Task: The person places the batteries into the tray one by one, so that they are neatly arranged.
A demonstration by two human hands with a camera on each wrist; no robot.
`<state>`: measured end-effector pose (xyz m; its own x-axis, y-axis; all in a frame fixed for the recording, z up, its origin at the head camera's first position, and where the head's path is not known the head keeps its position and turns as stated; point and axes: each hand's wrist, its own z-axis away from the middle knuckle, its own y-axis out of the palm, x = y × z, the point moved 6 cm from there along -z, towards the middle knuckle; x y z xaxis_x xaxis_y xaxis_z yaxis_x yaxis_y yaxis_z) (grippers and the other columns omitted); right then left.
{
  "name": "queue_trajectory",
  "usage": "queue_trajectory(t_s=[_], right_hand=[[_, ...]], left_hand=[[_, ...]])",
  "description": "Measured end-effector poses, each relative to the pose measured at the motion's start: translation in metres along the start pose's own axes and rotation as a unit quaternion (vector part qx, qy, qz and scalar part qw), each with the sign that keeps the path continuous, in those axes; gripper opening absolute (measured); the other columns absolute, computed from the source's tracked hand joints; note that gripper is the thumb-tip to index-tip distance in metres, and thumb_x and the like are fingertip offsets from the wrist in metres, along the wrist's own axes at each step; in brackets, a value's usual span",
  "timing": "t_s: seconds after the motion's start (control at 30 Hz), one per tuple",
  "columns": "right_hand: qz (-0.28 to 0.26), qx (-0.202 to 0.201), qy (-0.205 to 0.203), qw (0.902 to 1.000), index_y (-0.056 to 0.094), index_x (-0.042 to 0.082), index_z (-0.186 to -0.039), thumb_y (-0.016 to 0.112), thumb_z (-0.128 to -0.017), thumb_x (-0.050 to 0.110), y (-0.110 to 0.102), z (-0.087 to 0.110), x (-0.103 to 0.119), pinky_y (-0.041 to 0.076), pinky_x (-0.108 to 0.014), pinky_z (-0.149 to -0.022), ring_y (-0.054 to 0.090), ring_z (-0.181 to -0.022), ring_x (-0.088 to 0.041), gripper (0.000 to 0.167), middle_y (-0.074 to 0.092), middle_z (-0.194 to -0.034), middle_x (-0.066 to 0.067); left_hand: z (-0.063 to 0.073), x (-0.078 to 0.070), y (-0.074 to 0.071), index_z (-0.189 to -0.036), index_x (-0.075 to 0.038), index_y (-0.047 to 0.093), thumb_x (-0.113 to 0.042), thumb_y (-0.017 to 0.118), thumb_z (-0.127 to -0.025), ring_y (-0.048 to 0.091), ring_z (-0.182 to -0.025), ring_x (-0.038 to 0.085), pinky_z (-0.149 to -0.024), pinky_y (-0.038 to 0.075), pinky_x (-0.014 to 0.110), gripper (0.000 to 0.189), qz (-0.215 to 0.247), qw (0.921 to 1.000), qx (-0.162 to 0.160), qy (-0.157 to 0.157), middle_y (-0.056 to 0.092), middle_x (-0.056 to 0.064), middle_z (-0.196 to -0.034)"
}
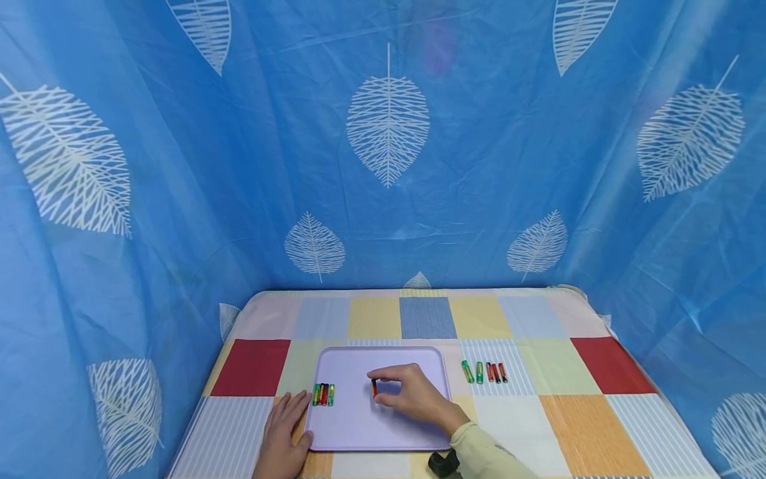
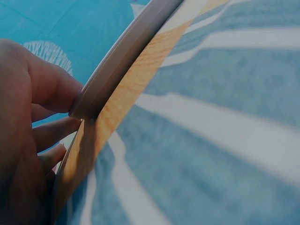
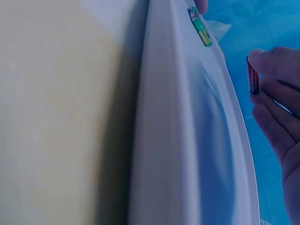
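Above the lavender tray (image 1: 359, 426), my right hand (image 1: 415, 397) pinches a red and black battery (image 1: 374, 388) between thumb and fingers. The right wrist view shows this battery (image 3: 253, 76) held near-upright at the fingertips. My left hand (image 1: 284, 432) rests at the tray's left edge, fingers extended; the left wrist view has it touching the tray rim (image 2: 117, 65). Inside the tray, close to that hand, green and red batteries (image 1: 324, 394) lie side by side in a short row.
Right of the tray, two green batteries (image 1: 479, 372) and three red and black ones (image 1: 494, 372) lie on the patchwork cloth (image 1: 574, 426). A black object (image 1: 443, 464) sits by the right sleeve at the tray's front edge. Blue leaf-print curtain (image 1: 467, 199) surrounds the table.
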<state>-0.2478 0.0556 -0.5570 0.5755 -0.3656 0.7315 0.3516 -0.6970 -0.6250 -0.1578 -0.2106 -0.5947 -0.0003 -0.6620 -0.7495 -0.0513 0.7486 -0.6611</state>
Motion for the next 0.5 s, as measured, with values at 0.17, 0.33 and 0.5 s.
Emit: queue_trajectory(t_s=[0.17, 0.33, 0.5], right_hand=[[-0.008, 0.007, 0.003, 0.9999, 0.078, 0.008, -0.135, 0.084, -0.094, 0.010, 0.011, -0.007, 0.006, 0.062, -0.031, -0.108, 0.077, -0.120, -0.019, 0.041, 0.080, -0.132, -0.002], [-0.011, 0.009, 0.001, 0.9999, 0.078, 0.007, -0.135, 0.083, -0.095, 0.011, 0.019, -0.013, 0.010, 0.062, -0.030, -0.108, 0.076, -0.121, -0.016, 0.041, 0.080, -0.132, -0.003], [-0.017, 0.007, -0.005, 0.9998, 0.078, 0.007, -0.134, 0.084, -0.094, 0.010, 0.027, -0.020, 0.012, 0.061, -0.028, -0.108, 0.076, -0.121, -0.014, 0.041, 0.081, -0.131, -0.004]], left_hand=[[0.000, 0.000, 0.000, -0.154, -0.002, 0.061, 0.002, 0.072, -0.084, 0.026, -0.162, 0.051, -0.134, 0.010, 0.071, 0.070, 0.000, 1.0000, 0.000, 0.000, 0.054, 0.022, -0.164], [0.000, -0.001, 0.000, -0.153, -0.001, 0.061, 0.002, 0.072, -0.084, 0.026, -0.161, 0.051, -0.134, 0.011, 0.071, 0.070, 0.001, 1.0000, -0.003, 0.000, 0.054, 0.023, -0.164], [0.000, -0.002, 0.000, -0.154, -0.001, 0.061, 0.002, 0.072, -0.085, 0.026, -0.161, 0.051, -0.133, 0.011, 0.072, 0.070, -0.001, 1.0000, 0.000, -0.003, 0.054, 0.023, -0.164]])
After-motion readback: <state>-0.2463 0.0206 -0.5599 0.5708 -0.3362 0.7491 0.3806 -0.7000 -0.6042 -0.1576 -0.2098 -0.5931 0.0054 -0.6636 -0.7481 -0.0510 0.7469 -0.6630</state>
